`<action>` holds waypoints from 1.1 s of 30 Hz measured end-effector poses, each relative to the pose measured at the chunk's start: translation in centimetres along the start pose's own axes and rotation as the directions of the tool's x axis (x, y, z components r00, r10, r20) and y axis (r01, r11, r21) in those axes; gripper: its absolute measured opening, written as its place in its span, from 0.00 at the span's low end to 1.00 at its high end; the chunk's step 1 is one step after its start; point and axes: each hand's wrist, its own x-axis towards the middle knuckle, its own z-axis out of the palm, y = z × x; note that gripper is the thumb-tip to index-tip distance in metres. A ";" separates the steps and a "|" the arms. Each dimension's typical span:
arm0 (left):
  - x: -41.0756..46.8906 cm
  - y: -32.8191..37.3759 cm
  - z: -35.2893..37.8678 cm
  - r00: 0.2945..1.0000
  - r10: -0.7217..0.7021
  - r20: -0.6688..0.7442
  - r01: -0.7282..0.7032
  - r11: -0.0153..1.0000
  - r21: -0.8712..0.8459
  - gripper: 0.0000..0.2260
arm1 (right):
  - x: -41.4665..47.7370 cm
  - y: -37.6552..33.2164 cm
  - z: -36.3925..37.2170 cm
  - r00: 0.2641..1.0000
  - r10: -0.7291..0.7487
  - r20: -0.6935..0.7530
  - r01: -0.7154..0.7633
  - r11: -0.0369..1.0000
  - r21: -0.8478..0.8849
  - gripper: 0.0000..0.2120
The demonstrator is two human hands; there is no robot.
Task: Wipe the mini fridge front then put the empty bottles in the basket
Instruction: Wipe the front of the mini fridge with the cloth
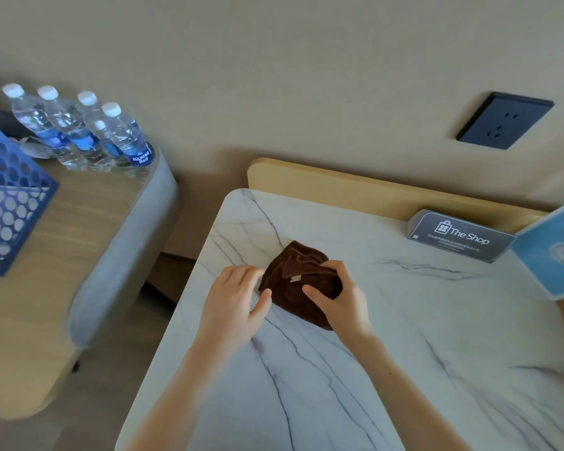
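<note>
— Two hands on the bunched brown terry cloth (302,281): what grip?
— The right hand (336,301) curls round its right side, grasping it. The left hand (235,297) touches its left edge; pinching or not, I cannot tell. Beneath it lies a white marble-patterned tabletop (404,353).
— Which step?
— Readying the cloth, I judge. Next, lift it toward the fridge, which is out of view.
— Bottles?
— Four clear plastic water bottles (79,128) stand far left of the cloth. The blue perforated basket (10,203), farther left, is cut off. Whether they're empty is unclear.
</note>
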 end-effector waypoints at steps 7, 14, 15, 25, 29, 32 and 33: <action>-4.3 6.4 -0.9 0.995 0.092 -0.022 -0.092 0.995 0.026 0.20 | -7.3 -0.7 -5.3 0.986 -0.166 -0.027 0.168 0.973 0.160 0.16; -8.0 12.4 -1.0 0.986 0.155 -0.065 -0.153 0.988 0.031 0.20 | -13.8 -0.8 -10.5 0.963 -0.231 -0.136 0.261 0.926 0.274 0.14; -8.6 13.1 -0.9 0.985 0.159 -0.066 -0.157 0.987 0.028 0.21 | -14.6 -0.5 -11.2 0.962 -0.229 -0.146 0.262 0.923 0.283 0.14; -16.0 18.5 3.4 0.994 0.106 0.023 -0.107 0.994 0.031 0.17 | -22.7 5.0 -16.0 0.979 -0.150 -0.141 0.180 0.954 0.239 0.15; -18.8 19.8 4.3 0.994 0.082 0.078 -0.086 0.995 0.046 0.21 | -24.7 6.9 -17.0 0.987 -0.100 -0.124 0.129 0.960 0.247 0.14; -19.6 20.4 4.2 0.993 0.080 0.092 -0.086 0.994 0.061 0.21 | -25.7 7.5 -17.6 0.989 -0.091 -0.119 0.119 0.958 0.260 0.14; -19.7 20.6 4.0 0.993 0.082 0.089 -0.088 0.994 0.064 0.21 | -26.0 7.5 -17.8 0.988 -0.096 -0.121 0.125 0.958 0.257 0.14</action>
